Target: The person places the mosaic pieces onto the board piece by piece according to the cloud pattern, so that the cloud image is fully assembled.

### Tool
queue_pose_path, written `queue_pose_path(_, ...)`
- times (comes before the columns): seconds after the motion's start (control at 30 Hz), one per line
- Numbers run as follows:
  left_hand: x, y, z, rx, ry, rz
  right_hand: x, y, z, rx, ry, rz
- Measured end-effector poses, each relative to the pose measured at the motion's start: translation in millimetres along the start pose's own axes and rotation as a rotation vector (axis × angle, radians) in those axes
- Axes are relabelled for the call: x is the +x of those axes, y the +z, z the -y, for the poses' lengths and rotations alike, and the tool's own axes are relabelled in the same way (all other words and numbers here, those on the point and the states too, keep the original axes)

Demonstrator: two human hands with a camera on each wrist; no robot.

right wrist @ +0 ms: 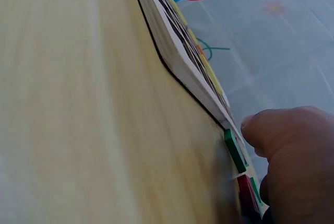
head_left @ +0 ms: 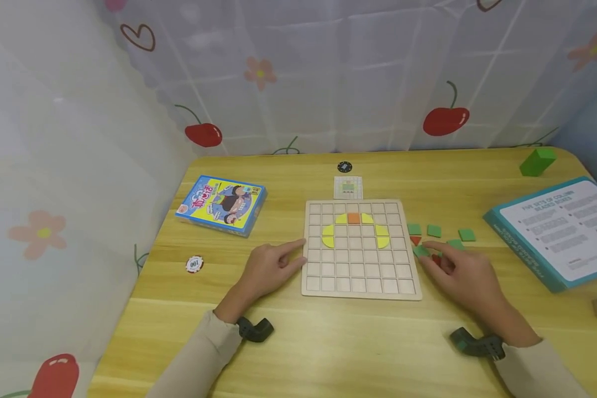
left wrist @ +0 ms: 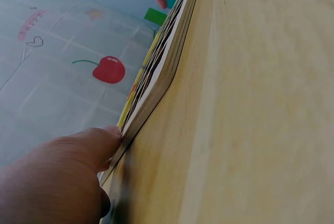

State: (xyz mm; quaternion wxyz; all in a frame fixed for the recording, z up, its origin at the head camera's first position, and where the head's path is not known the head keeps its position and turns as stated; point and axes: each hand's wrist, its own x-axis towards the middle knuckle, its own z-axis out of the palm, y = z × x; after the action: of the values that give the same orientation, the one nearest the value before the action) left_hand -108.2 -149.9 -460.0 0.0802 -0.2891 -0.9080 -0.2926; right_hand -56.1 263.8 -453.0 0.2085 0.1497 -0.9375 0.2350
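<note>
Two hands are flanking the gridded board [head_left: 350,271]! The left hand [head_left: 268,268], grasping nothing, is touching the left edge with thumb and forefinger, presumably steadying it. Over on the right, the right hand [head_left: 470,279] is straddling a green tile [head_left: 420,251]; whether it's pinching it, I cannot tell. Other green tiles [head_left: 434,231] and a red triangle [head_left: 415,240] are lying just right of the board, probably for easy reach. Farther in, yellow pieces [head_left: 328,242] are arching either side of an orange square [head_left: 353,218]. Beyond the far edge, a printed card [head_left: 348,188] is lying, seemingly for easy viewing.
</note>
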Motion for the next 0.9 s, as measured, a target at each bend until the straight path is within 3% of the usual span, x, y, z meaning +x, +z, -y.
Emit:
queue_pose_path(0.17,0.0,-0.8,-0.3,0.006,-0.001,-0.004,-2.1,-3.2,0.4,-0.026,-0.021,0.031)
queue_pose_path(0.67,-0.5,-1.2,-0.9,0.016,-0.029,0.017,0.0,-0.2,3.4,-0.069,0.046,0.12)
queue_pose_path(0.9,-0.7,0.2,-0.8,0.012,-0.025,0.012,-1.8,1.2,4.7,-0.049,0.06,0.062)
